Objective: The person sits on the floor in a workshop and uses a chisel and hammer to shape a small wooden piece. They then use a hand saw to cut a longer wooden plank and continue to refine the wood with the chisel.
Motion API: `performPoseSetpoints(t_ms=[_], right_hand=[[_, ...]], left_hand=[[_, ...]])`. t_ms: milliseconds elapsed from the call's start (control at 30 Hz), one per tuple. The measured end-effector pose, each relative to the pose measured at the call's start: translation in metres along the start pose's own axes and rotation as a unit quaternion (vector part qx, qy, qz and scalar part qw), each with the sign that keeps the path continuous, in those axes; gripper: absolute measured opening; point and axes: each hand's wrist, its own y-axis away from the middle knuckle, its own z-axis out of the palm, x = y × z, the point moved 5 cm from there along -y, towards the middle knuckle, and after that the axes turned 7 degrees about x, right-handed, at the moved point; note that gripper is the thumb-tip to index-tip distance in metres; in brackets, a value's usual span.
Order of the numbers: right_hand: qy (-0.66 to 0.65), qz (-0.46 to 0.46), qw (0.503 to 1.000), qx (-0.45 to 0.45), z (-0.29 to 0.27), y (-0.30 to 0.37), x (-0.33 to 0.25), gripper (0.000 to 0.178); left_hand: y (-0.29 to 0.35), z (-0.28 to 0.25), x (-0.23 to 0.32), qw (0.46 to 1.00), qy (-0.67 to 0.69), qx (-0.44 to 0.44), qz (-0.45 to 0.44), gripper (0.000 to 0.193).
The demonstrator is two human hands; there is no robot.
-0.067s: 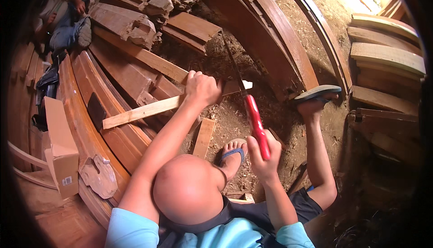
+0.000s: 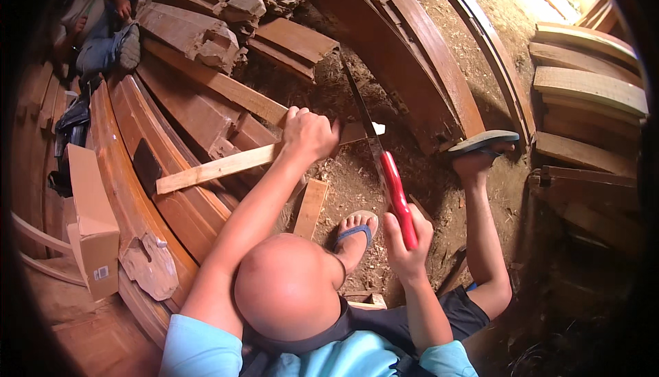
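Evidently a sawing cut is in hand. Left hand (image 2: 309, 135) is curled closed on a pale wooden strip (image 2: 216, 171); how far its fingers reach underneath is hidden. Strip slants in front of the raised knee, one end over the long brown boards (image 2: 147, 140), the other jutting beyond the left hand above the dirt floor (image 2: 329, 202). A second board (image 2: 213, 78) runs down to the same knuckles.

Right hand (image 2: 412, 259) is wrapped round the red handle (image 2: 395, 183) of a saw (image 2: 358, 93), no gap visible in the grip. Blade crosses the strip near its pale outer end; depth of cut too small to tell.

Judgement: the next move calls for a straight stroke along one line, with the left hand pinning the strip and its fingers well apart from the teeth.

Compared with the earlier frame: handle and right hand sit slightly lower and further right, consistent with a short pull toward the body. Left hand and strip show no clear shift.
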Motion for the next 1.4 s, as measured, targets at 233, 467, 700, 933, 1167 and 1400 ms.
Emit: performPoseSetpoints(t_ms=[233, 467, 700, 933, 1167, 1400], right_hand=[[0.014, -0.022, 0.999, 0.039, -0.019, 0.029, -0.012, 0.016], [0.0, -0.004, 0.999, 0.044, -0.012, 0.031, 0.002, 0.016], [0.023, 0.006, 0.999, 0.035, -0.053, 0.081, -0.006, 0.009], [-0.01, 0.051, 0.998, 0.046, -0.033, 0.084, -0.01, 0.011], [0.039, 0.024, 0.996, 0.071, -0.041, 0.109, -0.029, 0.016], [0.041, -0.011, 0.997, 0.066, -0.011, 0.058, -0.013, 0.009]], left_hand=[[-0.005, 0.004, 0.006, 1.0, -0.02, -0.013, -0.002, 0.056], [-0.002, 0.002, 0.006, 1.0, -0.007, 0.01, 0.007, 0.055], [-0.006, 0.004, 0.001, 0.999, 0.037, -0.016, -0.015, 0.054], [-0.003, -0.009, 0.004, 0.998, 0.025, -0.009, -0.053, 0.065], [-0.001, 0.005, -0.007, 0.997, 0.021, 0.013, -0.072, 0.068], [-0.014, 0.0, -0.012, 0.993, 0.05, 0.059, -0.084, 0.059]])
